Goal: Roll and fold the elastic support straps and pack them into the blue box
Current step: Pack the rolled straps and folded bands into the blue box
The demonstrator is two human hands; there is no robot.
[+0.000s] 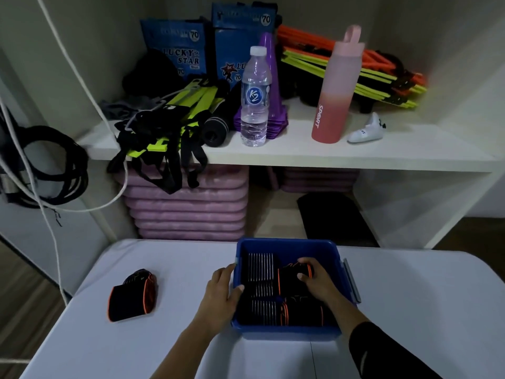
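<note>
In the blue box (287, 243): folded straps (261, 265) packed in rows; the right hand (314, 277) curls round an orange-trimmed strap (292, 280) at the far right.
Left hand (221, 291): grips the box's left wall, thumb inside.
On the table (410, 310): one rolled strap (134, 296) lies loose, well left.
Handling: likely light, soft, springy; pinch across the roll so it cannot unwind.

head view, downward, close over table (136, 351)
</note>
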